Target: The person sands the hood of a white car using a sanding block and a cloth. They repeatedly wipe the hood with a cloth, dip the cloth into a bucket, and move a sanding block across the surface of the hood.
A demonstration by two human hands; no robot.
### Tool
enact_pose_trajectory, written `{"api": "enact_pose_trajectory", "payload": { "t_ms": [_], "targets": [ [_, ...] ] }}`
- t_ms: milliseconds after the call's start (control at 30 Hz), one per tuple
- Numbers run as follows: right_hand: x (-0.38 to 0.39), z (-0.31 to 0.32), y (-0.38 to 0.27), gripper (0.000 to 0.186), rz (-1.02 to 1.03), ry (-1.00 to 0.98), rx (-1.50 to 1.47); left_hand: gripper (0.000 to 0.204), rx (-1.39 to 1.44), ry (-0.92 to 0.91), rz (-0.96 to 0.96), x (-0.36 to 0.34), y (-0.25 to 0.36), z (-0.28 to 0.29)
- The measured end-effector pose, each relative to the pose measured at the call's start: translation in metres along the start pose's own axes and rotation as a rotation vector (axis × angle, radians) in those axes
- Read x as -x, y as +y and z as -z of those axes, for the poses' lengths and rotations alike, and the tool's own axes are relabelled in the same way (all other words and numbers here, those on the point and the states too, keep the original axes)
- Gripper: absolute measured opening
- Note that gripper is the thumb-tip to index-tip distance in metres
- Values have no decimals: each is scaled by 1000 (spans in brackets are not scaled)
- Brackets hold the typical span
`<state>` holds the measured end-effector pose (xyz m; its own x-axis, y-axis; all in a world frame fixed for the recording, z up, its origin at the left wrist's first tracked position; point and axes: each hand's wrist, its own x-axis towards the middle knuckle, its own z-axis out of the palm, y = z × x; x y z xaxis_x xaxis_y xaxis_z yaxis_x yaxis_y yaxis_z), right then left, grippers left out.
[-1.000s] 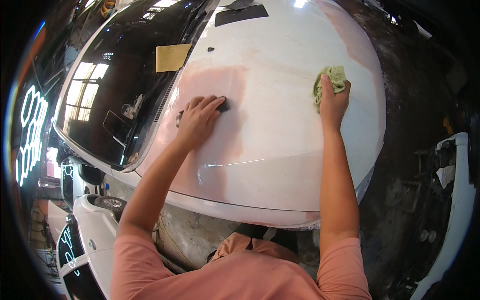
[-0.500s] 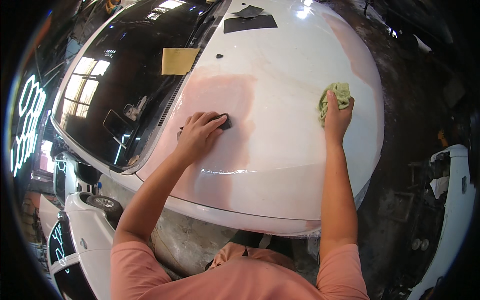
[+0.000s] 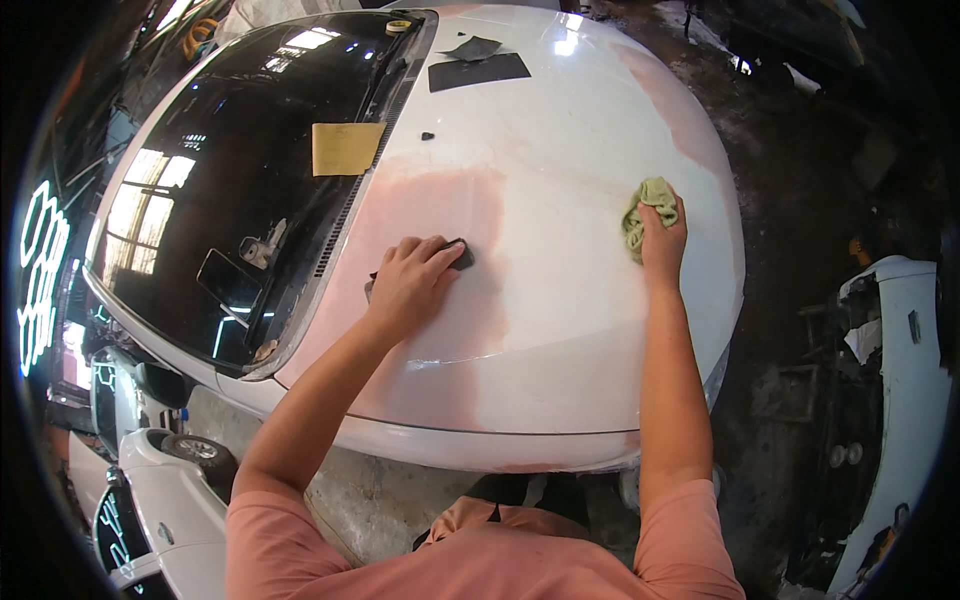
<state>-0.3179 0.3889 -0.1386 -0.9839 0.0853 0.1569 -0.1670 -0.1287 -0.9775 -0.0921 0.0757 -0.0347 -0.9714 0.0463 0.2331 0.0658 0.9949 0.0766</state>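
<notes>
My left hand is closed over a piece of black sandpaper, pressing it flat on a dull pink patch of the white car hood. Dark edges of the sandpaper show past the fingertips and beside the palm; whether a block lies inside is hidden. To the right, my right hand grips a crumpled green cloth, which rests against the hood near its front edge. A wet, shiny streak runs across the hood below my left hand.
Dark sandpaper sheets lie at the hood's far side, with a small black piece nearer. A yellow sheet lies at the windshield's base. Another white car stands lower left; a loose white body panel is at right.
My left hand with the sandpaper has shifted slightly right and down over the pink patch. The green cloth looks bunched differently in my right hand. The whole view has shifted a little.
</notes>
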Motion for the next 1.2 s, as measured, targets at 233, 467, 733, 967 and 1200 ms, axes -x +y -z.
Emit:
{"api": "enact_pose_trajectory", "payload": {
  "t_ms": [233, 467, 733, 967, 1200],
  "targets": [
    [37, -125, -67, 41, 136, -124, 338, 26, -117, 171, 102, -64, -17, -30],
    [72, -279, -191, 46, 441, -394, 750, 39, 27, 94, -38, 24, 28, -4],
    [105, -223, -202, 45, 638, -274, 508, 38, 78, 111, -106, 49, 14, 5],
    [247, 71, -131, 46, -76, 241, 82, 37, 83, 162, -125, 46, 27, 6],
    [411, 338, -4, 57, -491, 706, 234, 31, 41, 157, -74, 46, 27, 14]
  ]
}}
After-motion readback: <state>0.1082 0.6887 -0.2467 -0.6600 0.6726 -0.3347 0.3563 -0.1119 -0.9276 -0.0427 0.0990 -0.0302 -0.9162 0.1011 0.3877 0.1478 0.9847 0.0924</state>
